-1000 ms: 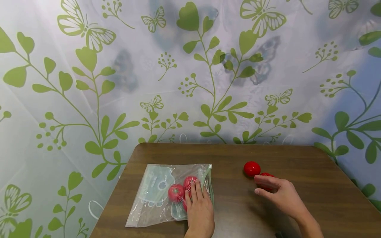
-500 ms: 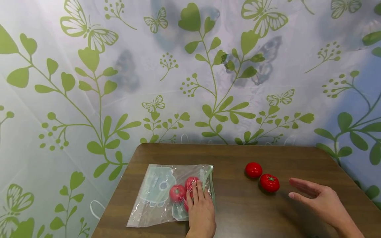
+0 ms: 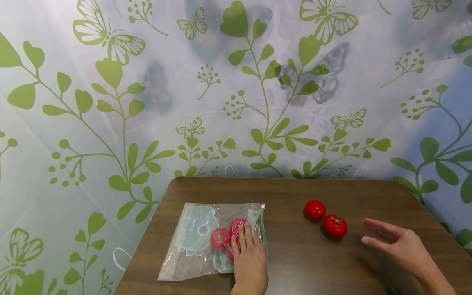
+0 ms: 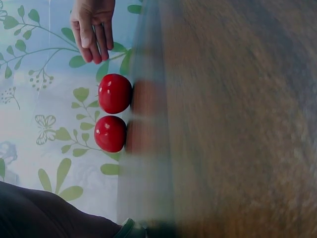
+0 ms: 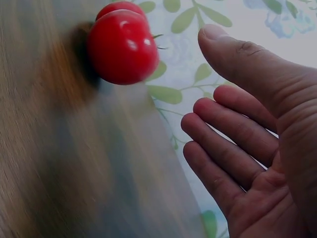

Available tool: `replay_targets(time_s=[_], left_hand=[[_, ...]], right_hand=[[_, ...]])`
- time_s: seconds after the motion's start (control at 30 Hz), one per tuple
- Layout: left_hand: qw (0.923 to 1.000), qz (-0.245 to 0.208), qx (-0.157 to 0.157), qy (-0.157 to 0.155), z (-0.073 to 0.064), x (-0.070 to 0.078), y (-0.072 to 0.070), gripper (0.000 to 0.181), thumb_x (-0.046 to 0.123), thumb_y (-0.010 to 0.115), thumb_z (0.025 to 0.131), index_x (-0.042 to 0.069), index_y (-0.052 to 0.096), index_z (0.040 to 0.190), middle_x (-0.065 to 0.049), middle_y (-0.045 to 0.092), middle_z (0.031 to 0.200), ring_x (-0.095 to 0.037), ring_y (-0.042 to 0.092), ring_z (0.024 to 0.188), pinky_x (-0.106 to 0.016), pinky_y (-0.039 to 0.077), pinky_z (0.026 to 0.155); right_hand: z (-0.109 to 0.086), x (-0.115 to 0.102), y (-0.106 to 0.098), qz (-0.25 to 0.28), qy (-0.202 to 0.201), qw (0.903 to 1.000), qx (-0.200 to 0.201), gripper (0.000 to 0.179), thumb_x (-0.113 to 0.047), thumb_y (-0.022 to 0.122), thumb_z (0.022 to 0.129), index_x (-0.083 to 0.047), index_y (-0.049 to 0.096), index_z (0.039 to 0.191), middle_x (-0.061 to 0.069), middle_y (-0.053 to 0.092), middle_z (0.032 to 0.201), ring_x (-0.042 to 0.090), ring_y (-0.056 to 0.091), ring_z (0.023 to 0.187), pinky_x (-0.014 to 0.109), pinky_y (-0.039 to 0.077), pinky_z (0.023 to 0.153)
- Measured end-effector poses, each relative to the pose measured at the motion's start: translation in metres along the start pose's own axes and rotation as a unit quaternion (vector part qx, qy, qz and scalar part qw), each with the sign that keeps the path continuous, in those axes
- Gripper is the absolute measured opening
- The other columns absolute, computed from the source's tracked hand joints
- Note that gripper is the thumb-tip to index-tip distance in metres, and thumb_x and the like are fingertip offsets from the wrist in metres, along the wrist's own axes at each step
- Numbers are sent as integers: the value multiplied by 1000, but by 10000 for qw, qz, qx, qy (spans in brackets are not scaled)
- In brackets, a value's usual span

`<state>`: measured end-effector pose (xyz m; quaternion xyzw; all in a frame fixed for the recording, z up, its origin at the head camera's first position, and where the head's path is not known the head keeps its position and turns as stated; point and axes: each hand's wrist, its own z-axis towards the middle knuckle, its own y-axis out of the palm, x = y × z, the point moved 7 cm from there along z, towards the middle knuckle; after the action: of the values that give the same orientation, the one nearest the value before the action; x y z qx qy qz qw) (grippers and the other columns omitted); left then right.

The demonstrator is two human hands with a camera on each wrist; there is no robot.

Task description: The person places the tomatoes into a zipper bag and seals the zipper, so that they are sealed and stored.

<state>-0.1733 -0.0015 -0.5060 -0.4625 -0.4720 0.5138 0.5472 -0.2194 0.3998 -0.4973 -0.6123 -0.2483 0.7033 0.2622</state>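
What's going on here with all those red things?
A person is resting their left hand on a clear bag lying on the table. Inside the bag are a tomato and more red things, partly hidden by that hand. Over on the right, another tomato and a round red thing sit side by side, outside the bag. The right hand is open near them, holding nothing.
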Motion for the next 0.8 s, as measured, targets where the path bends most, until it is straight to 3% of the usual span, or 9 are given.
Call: replay_targets(time_s=[0.13,0.27,0.6,0.8], left_hand=[[10000,-9,-1,0,1,0,1,103,19,103,63,7,59,156,-19,44,172,-41,40,161,-62,33,130],[10000,9,31,4,1,0,1,99,18,102,66,7,60,155,-19,45,172,-41,41,161,-62,34,130],[10000,53,-58,-2,2,0,2,102,20,103,64,7,60,155,-18,44,172,-40,41,161,-62,33,130],[10000,32,64,-8,1,-1,2,105,22,104,59,7,62,153,-18,47,170,-40,43,159,-62,34,129]], right_hand=[[9,3,14,109,100,9998,-145,67,-33,87,96,-1,64,150,-4,78,135,-20,64,108,9,56,78],[19,5,29,15,135,9995,-301,71,-38,86,96,-1,63,152,21,71,145,-17,66,109,8,56,80],[33,11,50,-34,148,9983,-557,78,-46,86,95,-2,61,154,26,64,152,-17,64,109,12,58,82],[37,10,55,-49,160,9978,-646,78,-46,86,94,-3,61,154,27,64,152,-14,66,110,14,58,83]])
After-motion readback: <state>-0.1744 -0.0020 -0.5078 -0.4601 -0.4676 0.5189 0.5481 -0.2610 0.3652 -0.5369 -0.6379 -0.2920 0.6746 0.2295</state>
